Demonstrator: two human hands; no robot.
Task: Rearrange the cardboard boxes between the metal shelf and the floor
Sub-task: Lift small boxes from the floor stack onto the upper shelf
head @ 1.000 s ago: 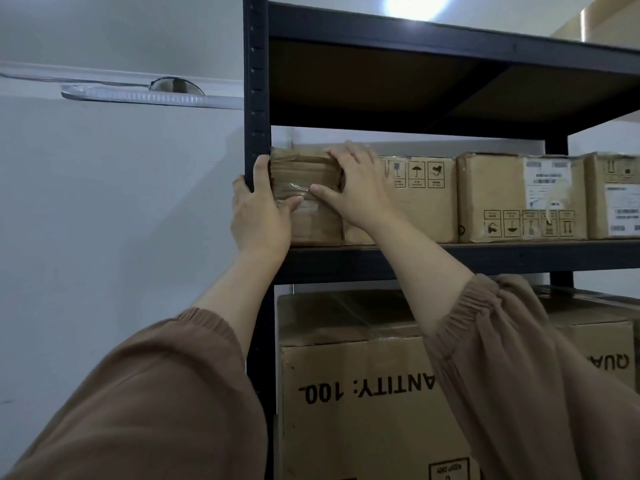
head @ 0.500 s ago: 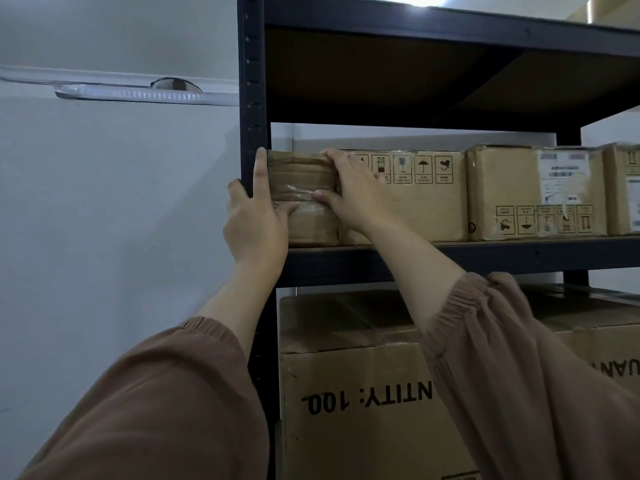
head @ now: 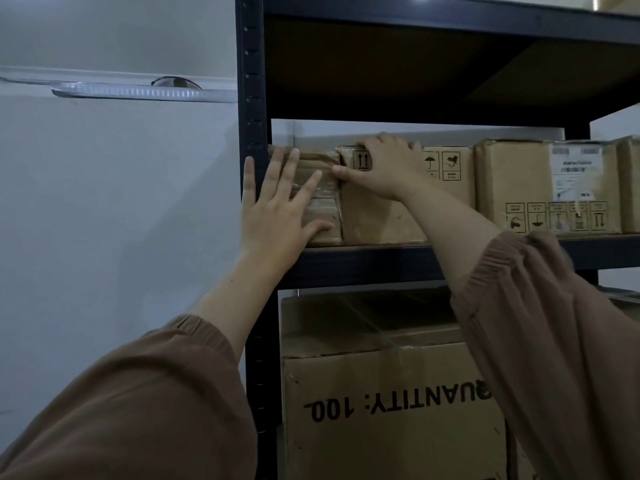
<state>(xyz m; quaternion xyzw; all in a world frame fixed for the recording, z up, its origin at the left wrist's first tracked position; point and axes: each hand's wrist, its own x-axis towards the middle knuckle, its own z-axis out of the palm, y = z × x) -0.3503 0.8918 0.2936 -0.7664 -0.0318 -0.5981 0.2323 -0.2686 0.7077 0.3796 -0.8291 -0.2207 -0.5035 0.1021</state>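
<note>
While I am monitoring remotely, the small taped box (head: 327,202) is sitting at the left end of the metal shelf (head: 381,261), hard against its post (head: 251,98). Flat and spread-fingered, the left hand (head: 277,209) is pressing its front, while the right hand (head: 384,168) is resting on the neighbouring box (head: 374,216) (gripping or not, I cannot tell). Nothing is heading floorward yet, so I am judging most of the rearranging undone.

On shelf board (head: 381,265): taped box (head: 325,209) at left end, second box (head: 377,220) touching it at 3 o'clock, third box (head: 512,181) beyond. At 6 o'clock, one level down: large box (head: 391,393). Flat on taped box's front: left hand (head: 277,216); hooked over second box's top: right hand (head: 384,168).
</note>
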